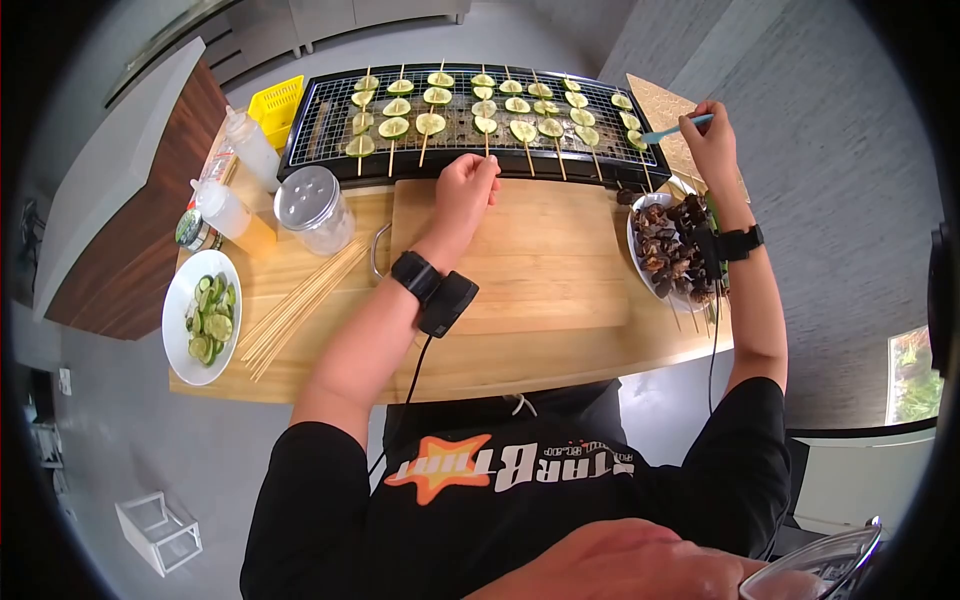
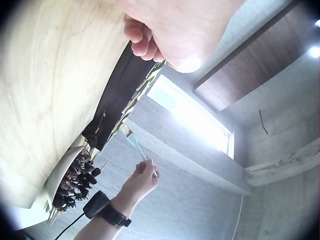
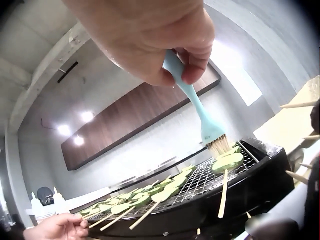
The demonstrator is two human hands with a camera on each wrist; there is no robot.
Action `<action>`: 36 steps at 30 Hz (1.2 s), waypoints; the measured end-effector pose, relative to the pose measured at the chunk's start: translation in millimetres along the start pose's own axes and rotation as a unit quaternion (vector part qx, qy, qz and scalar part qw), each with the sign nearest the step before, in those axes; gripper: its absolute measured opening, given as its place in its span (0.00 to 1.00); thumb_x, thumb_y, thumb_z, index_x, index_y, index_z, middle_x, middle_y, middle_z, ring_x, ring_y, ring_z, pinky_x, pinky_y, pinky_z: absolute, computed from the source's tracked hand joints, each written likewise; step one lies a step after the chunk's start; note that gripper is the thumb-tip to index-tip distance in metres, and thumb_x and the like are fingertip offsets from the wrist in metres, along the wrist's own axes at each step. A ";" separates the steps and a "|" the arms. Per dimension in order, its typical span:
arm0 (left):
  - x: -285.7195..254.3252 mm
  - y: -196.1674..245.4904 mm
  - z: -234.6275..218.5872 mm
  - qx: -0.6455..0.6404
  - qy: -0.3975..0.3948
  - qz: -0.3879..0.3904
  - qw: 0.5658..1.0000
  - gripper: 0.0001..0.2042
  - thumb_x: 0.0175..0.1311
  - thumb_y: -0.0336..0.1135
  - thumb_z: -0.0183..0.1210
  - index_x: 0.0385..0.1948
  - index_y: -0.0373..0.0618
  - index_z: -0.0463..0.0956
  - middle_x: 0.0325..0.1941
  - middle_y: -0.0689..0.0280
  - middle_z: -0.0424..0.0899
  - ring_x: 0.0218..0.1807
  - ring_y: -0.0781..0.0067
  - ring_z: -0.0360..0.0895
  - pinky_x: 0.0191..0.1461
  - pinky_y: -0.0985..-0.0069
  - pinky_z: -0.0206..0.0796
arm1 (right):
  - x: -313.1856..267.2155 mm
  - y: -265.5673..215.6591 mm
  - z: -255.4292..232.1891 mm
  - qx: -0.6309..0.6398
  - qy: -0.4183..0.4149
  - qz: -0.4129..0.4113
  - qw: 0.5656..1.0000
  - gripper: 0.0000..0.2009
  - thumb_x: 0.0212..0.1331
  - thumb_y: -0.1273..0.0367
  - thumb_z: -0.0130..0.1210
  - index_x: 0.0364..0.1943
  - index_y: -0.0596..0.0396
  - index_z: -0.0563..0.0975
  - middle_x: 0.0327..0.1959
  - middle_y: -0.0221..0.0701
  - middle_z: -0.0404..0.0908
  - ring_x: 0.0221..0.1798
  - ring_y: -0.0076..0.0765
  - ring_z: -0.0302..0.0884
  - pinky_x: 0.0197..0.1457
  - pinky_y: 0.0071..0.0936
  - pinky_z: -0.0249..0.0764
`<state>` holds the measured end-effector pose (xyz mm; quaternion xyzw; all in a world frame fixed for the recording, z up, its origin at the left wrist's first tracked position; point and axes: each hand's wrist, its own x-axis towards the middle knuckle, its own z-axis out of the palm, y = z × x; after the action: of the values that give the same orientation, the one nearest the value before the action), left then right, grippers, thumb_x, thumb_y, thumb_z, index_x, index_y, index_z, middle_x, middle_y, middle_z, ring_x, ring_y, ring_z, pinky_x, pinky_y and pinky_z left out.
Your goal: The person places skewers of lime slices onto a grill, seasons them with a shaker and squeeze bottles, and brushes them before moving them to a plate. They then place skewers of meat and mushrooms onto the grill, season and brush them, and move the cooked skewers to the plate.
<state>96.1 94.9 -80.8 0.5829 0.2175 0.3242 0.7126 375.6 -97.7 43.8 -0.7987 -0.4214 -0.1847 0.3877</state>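
Observation:
My right hand [image 1: 712, 148] grips a light-blue basting brush [image 3: 200, 112] by its handle. The bristles touch the lime slices [image 3: 228, 163] on the rightmost skewer. My left hand [image 1: 468, 195], fingers curled, is at the grill's front edge and pinches the near end of a lime skewer [image 1: 487, 145]; in the left wrist view the fingertips [image 2: 141, 46] show but the skewer end is hidden. Several skewers of lime slices lie in a row across the wire mesh of the black grill [image 1: 330, 120].
A wooden board [image 1: 530, 260] lies before me. On the right, a white plate [image 1: 634, 250] holds dark skewered pieces. On the left are bare skewers [image 1: 300, 312], a lime bowl [image 1: 172, 335], a shaker jar [image 1: 318, 212], squeeze bottles [image 1: 232, 212] and a yellow basket [image 1: 277, 105].

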 end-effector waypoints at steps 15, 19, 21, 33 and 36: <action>1.4 -1.2 -0.8 0.003 -0.004 -0.007 1.000 0.10 0.66 0.40 0.53 0.28 0.44 0.74 0.22 0.73 0.74 0.21 0.87 0.68 0.23 0.86 0.59 | -0.3 -48.9 52.5 0.132 -0.051 -0.034 0.989 0.10 0.58 0.70 0.60 0.38 0.59 0.72 0.32 0.34 0.80 0.32 0.26 0.76 0.35 0.24 0.72; 0.6 -0.5 -1.4 0.013 -0.004 -0.003 1.000 0.11 0.66 0.40 0.53 0.28 0.44 0.74 0.23 0.72 0.74 0.21 0.86 0.68 0.24 0.86 0.59 | 1.6 -55.0 60.8 0.099 -0.062 -0.031 0.993 0.10 0.57 0.70 0.60 0.37 0.58 0.72 0.30 0.34 0.79 0.30 0.27 0.75 0.35 0.26 0.72; -0.3 0.6 -0.8 0.015 -0.003 0.000 1.000 0.11 0.66 0.41 0.53 0.28 0.44 0.74 0.23 0.72 0.74 0.22 0.86 0.68 0.24 0.86 0.59 | 0.3 -62.8 56.5 0.103 -0.052 -0.033 0.993 0.11 0.57 0.70 0.59 0.38 0.58 0.71 0.30 0.33 0.78 0.30 0.27 0.75 0.35 0.26 0.72; 1.3 -2.3 -1.0 0.022 0.003 0.000 1.000 0.12 0.66 0.42 0.53 0.29 0.43 0.74 0.23 0.72 0.75 0.22 0.86 0.68 0.25 0.85 0.59 | -21.1 -77.0 17.4 0.150 -0.056 -0.093 0.983 0.14 0.61 0.75 0.49 0.51 0.56 0.65 0.32 0.31 0.77 0.29 0.24 0.72 0.35 0.24 0.70; 2.1 -3.1 -0.1 0.017 0.003 -0.003 1.000 0.12 0.66 0.42 0.53 0.29 0.43 0.74 0.23 0.72 0.75 0.22 0.86 0.68 0.25 0.86 0.59 | -34.6 -108.4 -1.4 0.051 -0.140 -0.055 0.987 0.13 0.63 0.74 0.44 0.51 0.56 0.65 0.27 0.35 0.76 0.29 0.35 0.75 0.35 0.31 0.70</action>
<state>98.0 96.1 -83.7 0.5930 0.2273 0.3202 0.7030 267.2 -79.8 73.5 -0.7712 -0.5239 -0.0704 0.3547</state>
